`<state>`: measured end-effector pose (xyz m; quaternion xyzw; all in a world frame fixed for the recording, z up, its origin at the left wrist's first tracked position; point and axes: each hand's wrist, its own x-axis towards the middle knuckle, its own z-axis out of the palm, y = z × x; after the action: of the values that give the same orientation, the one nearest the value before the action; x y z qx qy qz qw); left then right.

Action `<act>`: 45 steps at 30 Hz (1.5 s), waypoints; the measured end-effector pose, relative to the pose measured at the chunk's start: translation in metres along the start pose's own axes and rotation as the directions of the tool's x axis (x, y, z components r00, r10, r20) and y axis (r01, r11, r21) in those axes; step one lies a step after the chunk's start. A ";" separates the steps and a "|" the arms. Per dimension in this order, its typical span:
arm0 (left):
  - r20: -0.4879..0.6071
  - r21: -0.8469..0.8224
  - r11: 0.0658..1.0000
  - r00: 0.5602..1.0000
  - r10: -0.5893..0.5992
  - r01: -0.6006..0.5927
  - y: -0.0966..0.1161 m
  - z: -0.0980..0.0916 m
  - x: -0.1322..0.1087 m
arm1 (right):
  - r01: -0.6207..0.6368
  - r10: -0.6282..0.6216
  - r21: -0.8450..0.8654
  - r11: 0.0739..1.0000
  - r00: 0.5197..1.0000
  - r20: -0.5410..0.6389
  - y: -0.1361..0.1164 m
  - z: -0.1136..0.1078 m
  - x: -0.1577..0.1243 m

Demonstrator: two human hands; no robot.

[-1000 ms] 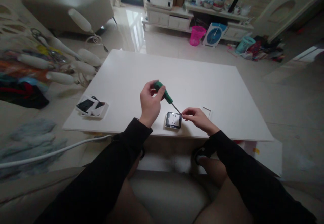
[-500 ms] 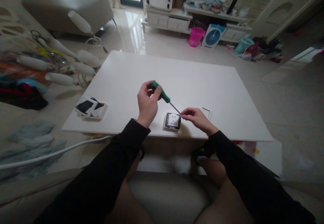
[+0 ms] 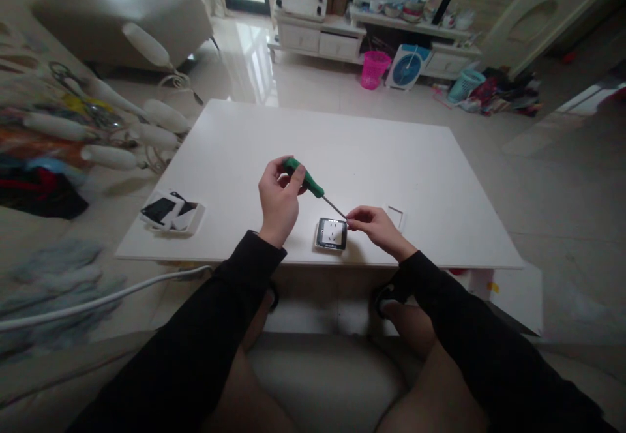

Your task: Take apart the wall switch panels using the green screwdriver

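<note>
My left hand [image 3: 280, 198] is closed around the green handle of a screwdriver [image 3: 309, 184], whose metal shaft slopes down to the right. At the shaft's tip, the fingers of my right hand [image 3: 374, 225] are pinched together; whatever they hold there is too small to make out. Just below the tip lies a wall socket [image 3: 331, 233] with a white face and dark border, near the table's front edge. Right of it, partly behind my right hand, is a thin white frame [image 3: 402, 219].
All this is on a white table [image 3: 332, 139]. At its left end stands a white box [image 3: 194, 219] holding black and white pieces. A lamp with several white shades [image 3: 110, 157] leans close to the left edge. Across the floor are a pink basket [image 3: 374, 70] and a blue fan [image 3: 407, 68].
The whole view has shifted slightly, moving things a little to the left. Both hands keep the same hold, with the screwdriver tip still at my right fingertips.
</note>
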<state>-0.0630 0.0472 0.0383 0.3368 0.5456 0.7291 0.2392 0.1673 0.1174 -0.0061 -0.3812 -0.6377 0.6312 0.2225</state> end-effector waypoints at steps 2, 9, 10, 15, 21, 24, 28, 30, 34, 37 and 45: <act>-0.007 -0.016 1.000 1.000 -0.015 0.015 0.002 0.000 0.000 | 0.007 -0.006 0.036 0.999 1.000 -0.022 -0.001 0.002 -0.001; -0.031 -0.016 1.000 0.999 -0.010 0.009 0.000 0.000 0.001 | 0.094 -0.079 0.096 0.991 0.986 -0.147 -0.003 0.006 -0.001; -0.025 -0.007 1.000 1.000 0.000 0.000 0.000 0.000 0.001 | 0.097 -0.081 0.103 0.990 0.985 -0.150 -0.003 0.006 -0.001; -0.005 -0.017 1.000 1.000 0.013 -0.013 0.001 0.001 -0.001 | 0.086 -0.071 0.099 0.991 0.987 -0.147 -0.002 0.008 -0.001; 0.001 -0.011 1.000 1.000 0.019 -0.019 0.001 0.000 -0.001 | 0.055 -0.042 0.101 0.993 0.991 -0.123 -0.004 0.009 -0.001; 0.007 -0.013 1.000 1.000 0.019 -0.019 0.001 -0.001 0.000 | 0.027 -0.020 0.081 0.996 0.996 -0.089 -0.003 0.010 -0.001; 0.013 -0.021 1.000 1.000 0.011 -0.011 0.001 -0.001 0.000 | 0.011 -0.009 0.041 0.999 0.999 -0.043 0.000 0.011 0.000; 0.017 -0.021 1.000 1.000 0.010 -0.009 0.002 -0.001 0.000 | 0.010 -0.009 0.042 0.999 1.000 -0.026 0.002 0.011 0.001; 0.031 -0.001 1.000 0.999 0.021 -0.021 0.001 -0.001 0.000 | 0.003 -0.003 0.012 1.000 1.000 -0.018 0.003 0.010 0.001; 0.035 0.022 0.999 0.999 0.041 -0.041 0.000 -0.002 0.000 | -0.013 0.013 -0.019 1.000 1.000 -0.004 0.003 0.010 0.002; 0.065 0.054 0.993 0.993 0.101 -0.105 0.007 0.001 -0.004 | 0.004 -0.006 -0.101 0.995 1.000 -0.013 0.005 0.009 0.003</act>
<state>-0.0591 0.0432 0.0441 0.3938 0.5405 0.7138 0.2083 0.1593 0.1134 -0.0129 -0.3946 -0.6682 0.5951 0.2088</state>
